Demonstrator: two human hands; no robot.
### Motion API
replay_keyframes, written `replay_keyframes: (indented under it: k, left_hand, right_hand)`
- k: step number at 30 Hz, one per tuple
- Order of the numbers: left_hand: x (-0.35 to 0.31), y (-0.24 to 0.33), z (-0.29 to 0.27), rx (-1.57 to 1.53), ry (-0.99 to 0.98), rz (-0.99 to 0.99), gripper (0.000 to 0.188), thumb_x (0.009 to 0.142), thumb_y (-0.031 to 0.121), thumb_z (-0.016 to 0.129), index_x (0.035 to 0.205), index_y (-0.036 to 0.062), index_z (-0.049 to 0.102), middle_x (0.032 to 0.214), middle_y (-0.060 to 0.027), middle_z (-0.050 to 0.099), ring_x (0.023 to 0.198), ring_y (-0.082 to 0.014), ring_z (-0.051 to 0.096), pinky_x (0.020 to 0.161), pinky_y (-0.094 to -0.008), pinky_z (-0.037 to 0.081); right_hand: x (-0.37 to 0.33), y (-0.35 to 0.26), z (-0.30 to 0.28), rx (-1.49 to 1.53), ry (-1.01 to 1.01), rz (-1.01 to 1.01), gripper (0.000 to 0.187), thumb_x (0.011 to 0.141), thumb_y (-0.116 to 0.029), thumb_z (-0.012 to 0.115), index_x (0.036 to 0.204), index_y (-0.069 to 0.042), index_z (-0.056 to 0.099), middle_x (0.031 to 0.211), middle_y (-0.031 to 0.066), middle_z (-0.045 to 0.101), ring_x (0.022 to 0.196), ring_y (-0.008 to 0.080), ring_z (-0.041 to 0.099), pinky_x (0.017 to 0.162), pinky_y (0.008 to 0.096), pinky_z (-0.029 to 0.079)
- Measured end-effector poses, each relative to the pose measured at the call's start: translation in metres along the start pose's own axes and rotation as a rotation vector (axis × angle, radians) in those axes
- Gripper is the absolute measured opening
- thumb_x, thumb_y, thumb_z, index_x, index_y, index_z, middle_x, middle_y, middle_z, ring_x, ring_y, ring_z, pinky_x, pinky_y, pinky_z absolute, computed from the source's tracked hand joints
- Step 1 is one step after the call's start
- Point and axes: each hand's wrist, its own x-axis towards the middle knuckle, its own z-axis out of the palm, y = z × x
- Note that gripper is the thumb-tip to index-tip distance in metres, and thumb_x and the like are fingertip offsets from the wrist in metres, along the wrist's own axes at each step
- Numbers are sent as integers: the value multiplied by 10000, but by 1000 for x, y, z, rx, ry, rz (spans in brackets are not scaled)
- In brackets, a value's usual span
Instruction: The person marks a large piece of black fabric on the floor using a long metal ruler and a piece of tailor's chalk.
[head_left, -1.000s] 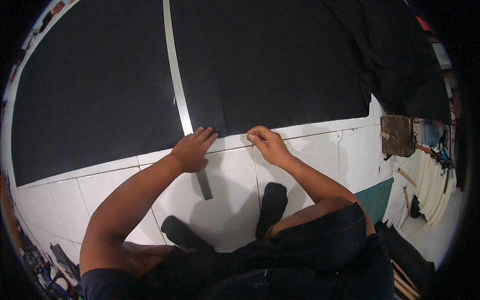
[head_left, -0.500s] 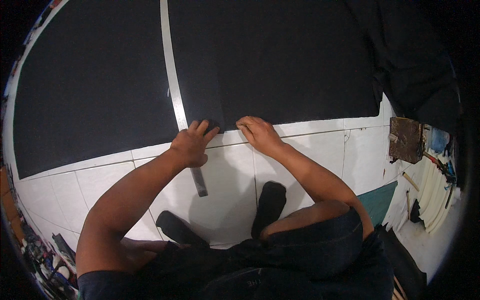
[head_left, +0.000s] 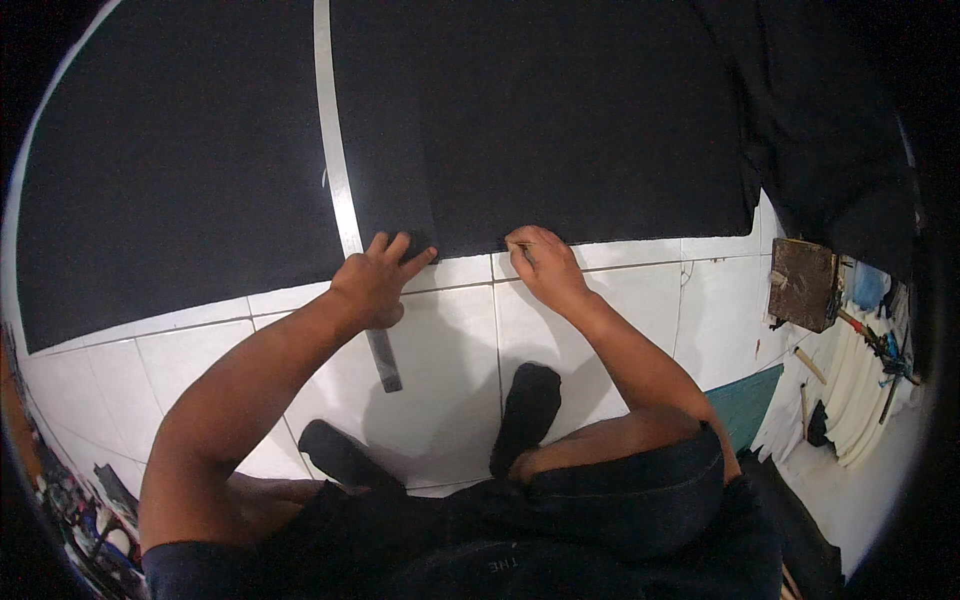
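Note:
A large black cloth (head_left: 560,120) lies spread flat over a white tiled surface, its near edge running below my fingers. Across it goes a long metal ruler (head_left: 334,150), whose darker near end sticks out past the cloth. My left hand (head_left: 372,284) rests over the ruler and the cloth's edge with fingers spread. To the right, the fingertips of my right hand (head_left: 545,264) are pinched together at the same edge. Whatever thin thing may be between them is too small to make out.
My dark-covered feet (head_left: 530,400) stand on the white tiles (head_left: 440,330) close to the edge. At right are a brown box-like block (head_left: 803,284), a teal sheet (head_left: 745,405) and scattered tools. Bunched black cloth (head_left: 830,150) lies at far right; mixed clutter (head_left: 90,540) sits at lower left.
My right hand has slid a little to the right along the cloth's edge, still pinched. My left hand stays spread over the ruler. The whole view has shifted slightly.

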Motion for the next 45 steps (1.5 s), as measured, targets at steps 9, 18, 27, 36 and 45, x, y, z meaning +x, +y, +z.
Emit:
replay_keyframes:
  k: [9,18,27,36,45]
  left_hand:
    - [-1,-3,4,8,76,12,918,843,358,738,1587,290,205,1482,-176,328,1305,-336,433,921,-406,592]
    - [-1,-1,-6,-48,-1,19,877,838,295,696,1586,264,239,1521,-166,314,1402,-345,371,970,-392,570]
    - [-8,-10,-8,-51,133,20,719,877,347,702,1513,216,393,1424,-193,428,1264,-324,498,966,-431,549]
    - [-44,-107,-28,-633,357,-400,445,876,269,698,1237,19,623,1210,-188,652,1112,-332,642,972,-447,505]
    - [-19,18,86,-1046,624,-662,976,666,199,861,1461,19,325,1308,-253,447,1188,-420,496,1013,-502,456]
  right_hand:
    - [-9,8,-5,-30,47,82,125,906,-85,641,1024,-47,654,1013,136,680,973,319,663,848,420,535]
    - [-21,18,-16,-7,90,110,143,932,-124,640,1038,-31,657,1029,129,696,983,311,671,864,402,540]
    - [-40,22,-28,447,334,312,267,1065,-152,418,1031,13,625,983,112,684,887,170,653,845,314,519]
    - [-77,-34,23,580,-22,349,313,962,-38,411,1196,38,604,886,97,653,774,157,627,754,316,530]
    - [-72,-66,40,373,-285,168,262,973,-180,527,1159,-48,655,1109,180,686,1066,344,650,947,426,501]
